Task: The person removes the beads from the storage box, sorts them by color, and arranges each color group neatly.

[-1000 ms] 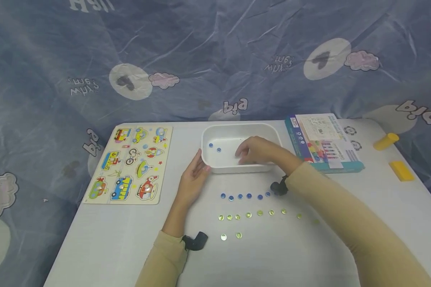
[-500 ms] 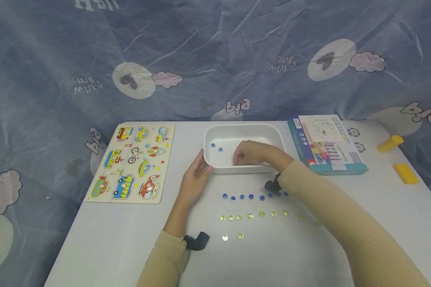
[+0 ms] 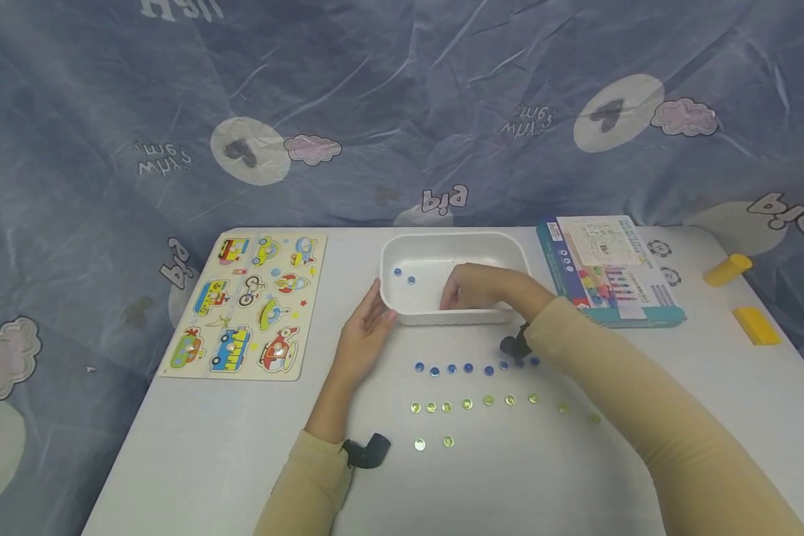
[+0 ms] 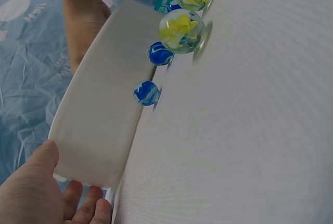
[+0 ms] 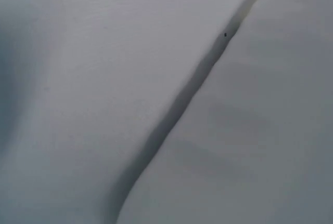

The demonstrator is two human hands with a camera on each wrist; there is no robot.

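Observation:
At the near left corner of a white plastic tray (image 3: 435, 318), my left hand (image 3: 363, 339) grips it; the left wrist view shows the thumb (image 4: 46, 155) on the rim and the fingers bent at the corner. My right hand (image 3: 479, 284) reaches down into the tray near its front wall. That wall hides its fingertips, so what they hold cannot be seen. Two blue marbles (image 3: 405, 276) lie in the tray's left part. In front of it runs a row of blue marbles (image 3: 468, 368), then a row of yellow-and-clear marbles (image 3: 467, 404), with two more marbles (image 3: 434, 443) nearer me.
To the left lies a wooden picture puzzle board (image 3: 248, 305) with knobbed vehicle pieces. Right of the tray is a flat cardboard box (image 3: 610, 268). A yellow cylinder (image 3: 728, 269) and a yellow block (image 3: 756, 326) sit near the right edge. A blue printed cloth (image 3: 375, 112) hangs behind.
My right hand has dipped lower inside the tray, going slightly left and then slightly right. The arm's shift uncovers more blue marbles at the row's right end. My left hand stays on the corner.

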